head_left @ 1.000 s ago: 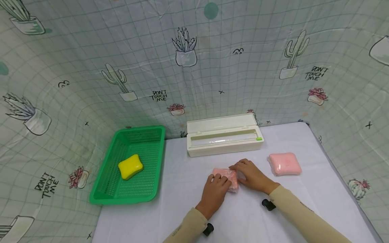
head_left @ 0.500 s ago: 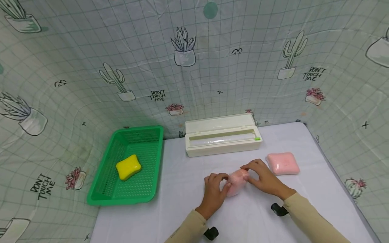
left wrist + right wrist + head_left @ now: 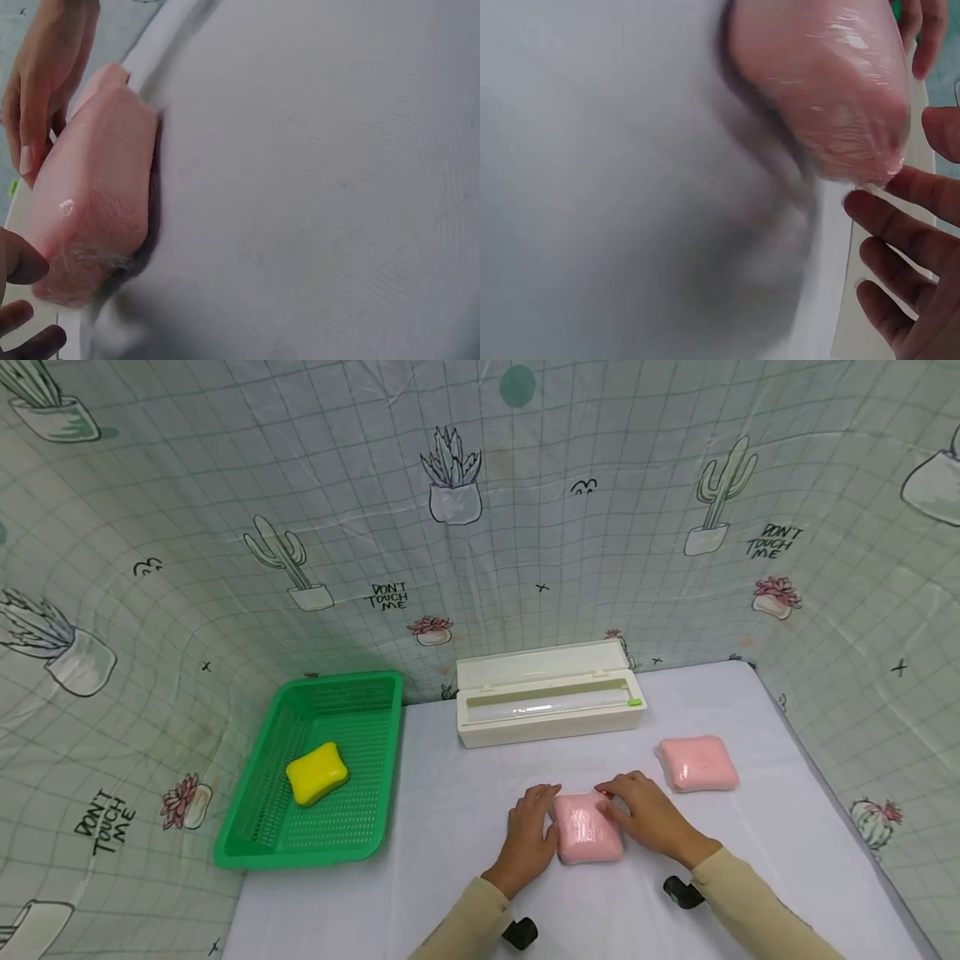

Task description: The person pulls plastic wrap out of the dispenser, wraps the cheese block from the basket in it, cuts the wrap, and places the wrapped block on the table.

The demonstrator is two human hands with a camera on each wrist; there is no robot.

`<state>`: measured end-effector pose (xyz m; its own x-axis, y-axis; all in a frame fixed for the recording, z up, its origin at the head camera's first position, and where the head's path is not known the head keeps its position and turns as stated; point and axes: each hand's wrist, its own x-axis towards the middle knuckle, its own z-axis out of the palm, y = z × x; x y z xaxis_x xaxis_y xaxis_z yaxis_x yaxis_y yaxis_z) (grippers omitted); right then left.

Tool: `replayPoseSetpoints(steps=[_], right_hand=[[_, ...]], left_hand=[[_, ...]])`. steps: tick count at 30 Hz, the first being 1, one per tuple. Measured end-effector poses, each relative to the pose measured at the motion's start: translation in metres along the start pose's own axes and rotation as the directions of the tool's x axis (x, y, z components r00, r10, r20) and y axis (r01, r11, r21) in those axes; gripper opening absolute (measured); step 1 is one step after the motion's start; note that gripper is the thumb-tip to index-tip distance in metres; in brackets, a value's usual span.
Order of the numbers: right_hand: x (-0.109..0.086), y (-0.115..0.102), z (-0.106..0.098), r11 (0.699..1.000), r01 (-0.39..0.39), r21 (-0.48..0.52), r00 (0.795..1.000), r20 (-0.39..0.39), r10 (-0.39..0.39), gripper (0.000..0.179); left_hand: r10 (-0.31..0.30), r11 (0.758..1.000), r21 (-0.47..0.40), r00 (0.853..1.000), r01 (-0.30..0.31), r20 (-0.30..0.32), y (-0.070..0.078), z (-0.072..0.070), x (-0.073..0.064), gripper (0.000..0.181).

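A pink pillow-shaped block (image 3: 588,828) wrapped in clear film lies smooth side up on the white cloth, between my two hands. Wrinkled film gathers at its ends, as the left wrist view shows on the block (image 3: 97,187). My left hand (image 3: 525,839) rests beside its left edge, thumb near the side and fingers loosely bent. At the upper right corner is my right hand (image 3: 648,814). In the right wrist view the fingers of the right hand (image 3: 922,232) are spread, with a fingertip right at the film-covered end. The block's underside is hidden.
Farther right lies a second pink wrapped block (image 3: 699,764). Behind the hands stands a white cling film dispenser (image 3: 555,727), lid raised, with a roll inside. At left, a green basket (image 3: 386,793) holds a yellow block (image 3: 318,773). A patterned curtain (image 3: 540,543) hangs behind.
The pink block has been turned over from its wrinkled side to its smooth side and set down slightly nearer and to the right. The fingers have loosened from it.
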<state>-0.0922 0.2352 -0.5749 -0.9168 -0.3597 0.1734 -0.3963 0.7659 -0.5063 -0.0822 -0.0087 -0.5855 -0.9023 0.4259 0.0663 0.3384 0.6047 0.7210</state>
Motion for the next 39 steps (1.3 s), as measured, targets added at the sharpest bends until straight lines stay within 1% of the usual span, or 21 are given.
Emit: replayPoseSetpoints(steps=[2, 4, 6, 7, 9, 10, 12, 15, 18, 22, 25, 30, 34, 37, 39], right_hand=[[-0.003, -0.001, 0.001, 1.000, 0.004, -0.014, 1.000, 0.015, -0.004, 0.034], [-0.007, -0.001, 0.001, 0.999, 0.023, -0.033, 0.999, 0.047, -0.021, 0.048], [-0.011, -0.002, -0.001, 0.997, 0.057, -0.052, 0.995, 0.079, -0.053, 0.065], [-0.013, -0.003, -0.002, 0.995, 0.074, -0.064, 0.993, 0.093, -0.068, 0.073], [-0.016, -0.004, -0.002, 0.989, 0.115, -0.088, 0.988, 0.111, -0.105, 0.086], [-0.017, -0.005, -0.001, 0.987, 0.130, -0.097, 0.986, 0.113, -0.119, 0.091], [-0.020, -0.006, -0.001, 0.981, 0.153, -0.117, 0.984, 0.110, -0.140, 0.096], [-0.024, -0.005, -0.002, 0.974, 0.169, -0.148, 0.983, 0.091, -0.157, 0.096], [-0.031, -0.003, -0.009, 0.970, 0.167, -0.175, 0.986, 0.057, -0.159, 0.092], [-0.044, 0.004, -0.020, 0.972, 0.145, -0.185, 0.989, 0.022, -0.144, 0.089], [-0.055, 0.010, -0.028, 0.976, 0.124, -0.180, 0.992, 0.009, -0.125, 0.086], [-0.078, 0.024, -0.042, 0.977, 0.088, -0.195, 0.995, -0.024, -0.094, 0.085], [-0.094, 0.035, -0.050, 0.974, 0.067, -0.215, 0.994, -0.065, -0.083, 0.087], [-0.103, 0.043, -0.055, 0.972, 0.073, -0.224, 0.990, -0.102, -0.098, 0.089], [-0.108, 0.048, -0.058, 0.970, 0.076, -0.229, 0.987, -0.122, -0.106, 0.091]], left_hand=[[0.036, 0.998, 0.054, 0.999, -0.036, 0.014, 0.000, -0.001, -0.002, 0.055], [0.052, 0.992, 0.113, 0.997, -0.058, 0.048, 0.001, -0.003, -0.003, 0.057], [0.046, 0.984, 0.166, 0.994, -0.062, 0.097, 0.002, -0.005, -0.003, 0.063], [0.038, 0.980, 0.189, 0.992, -0.061, 0.121, 0.002, -0.005, -0.003, 0.070], [0.034, 0.967, 0.246, 0.988, -0.071, 0.149, 0.000, -0.002, -0.003, 0.082], [0.039, 0.961, 0.266, 0.987, -0.079, 0.155, -0.001, -0.001, -0.002, 0.087], [0.066, 0.941, 0.320, 0.987, -0.109, 0.143, -0.003, 0.004, -0.002, 0.092], [0.103, 0.918, 0.372, 0.988, -0.139, 0.117, -0.001, 0.009, -0.002, 0.092], [0.128, 0.889, 0.427, 0.985, -0.165, 0.114, 0.007, 0.016, 0.001, 0.090], [0.166, 0.831, 0.515, 0.977, -0.211, 0.132, 0.020, 0.030, 0.007, 0.089], [0.190, 0.789, 0.568, 0.973, -0.233, 0.134, 0.031, 0.042, 0.009, 0.089], [0.236, 0.743, 0.613, 0.962, -0.269, 0.136, 0.050, 0.063, 0.012, 0.089], [0.286, 0.697, 0.651, 0.949, -0.301, 0.131, 0.065, 0.078, 0.016, 0.090], [0.310, 0.659, 0.686, 0.942, -0.309, 0.126, 0.074, 0.089, 0.018, 0.093], [0.315, 0.643, 0.701, 0.941, -0.310, 0.128, 0.080, 0.095, 0.019, 0.094]])
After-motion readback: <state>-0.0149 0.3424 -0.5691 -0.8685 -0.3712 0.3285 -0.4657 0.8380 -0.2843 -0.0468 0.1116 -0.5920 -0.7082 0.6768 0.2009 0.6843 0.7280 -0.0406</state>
